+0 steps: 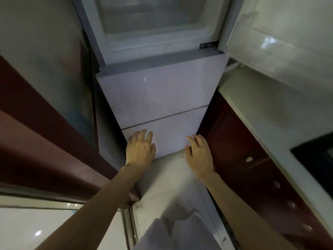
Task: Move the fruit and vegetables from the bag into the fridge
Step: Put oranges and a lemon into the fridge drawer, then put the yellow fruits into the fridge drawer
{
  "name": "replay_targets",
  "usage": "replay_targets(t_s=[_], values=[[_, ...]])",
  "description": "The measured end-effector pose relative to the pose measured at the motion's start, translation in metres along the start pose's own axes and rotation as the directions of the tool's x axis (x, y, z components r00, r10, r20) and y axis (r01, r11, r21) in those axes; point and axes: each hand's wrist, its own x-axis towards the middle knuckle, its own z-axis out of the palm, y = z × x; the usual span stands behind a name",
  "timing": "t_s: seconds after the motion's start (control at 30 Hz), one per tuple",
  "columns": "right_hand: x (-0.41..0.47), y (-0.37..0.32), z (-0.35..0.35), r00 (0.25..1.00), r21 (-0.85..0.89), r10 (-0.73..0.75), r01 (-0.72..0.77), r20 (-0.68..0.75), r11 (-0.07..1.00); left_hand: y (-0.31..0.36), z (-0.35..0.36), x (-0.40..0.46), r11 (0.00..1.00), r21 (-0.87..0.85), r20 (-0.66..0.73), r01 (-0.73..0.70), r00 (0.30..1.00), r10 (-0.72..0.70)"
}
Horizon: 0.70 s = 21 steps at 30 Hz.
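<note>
A tall pale fridge (158,91) stands ahead of me with its upper compartment (151,20) open and its door (281,51) swung out to the right. Below it are two shut drawer fronts; the lower drawer (167,136) is nearest the floor. My left hand (140,148) lies with spread fingers against the left side of that lower drawer front. My right hand (198,154) reaches to its right edge, fingers loosely bent; neither hand holds anything. No bag, fruit or vegetables are in view.
Dark red cabinets (252,159) with round knobs run along the right under a pale counter (270,105). A dark red panel (45,132) closes the left side. Light floor (173,192) lies between them, and pale clothing (167,235) shows at the bottom.
</note>
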Motion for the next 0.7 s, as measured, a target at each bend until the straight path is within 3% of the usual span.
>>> replay_targets(t_s=[0.3,0.5,0.7], values=[[-0.129,0.062,-0.022,0.955,-0.087,0.296,-0.293,0.023,0.952,0.068,0.046,-0.068,0.981,-0.049,0.198,-0.188,0.961,0.194],[-0.221,0.091,-0.049,0.866,-0.071,0.498,-0.5,-0.044,0.863,0.126,0.064,-0.109,0.937,-0.119,0.318,-0.33,0.881,0.351],[-0.32,0.109,-0.083,0.759,-0.066,0.648,-0.651,-0.073,0.756,0.197,0.065,-0.155,0.864,-0.168,0.341,-0.474,0.795,0.502]])
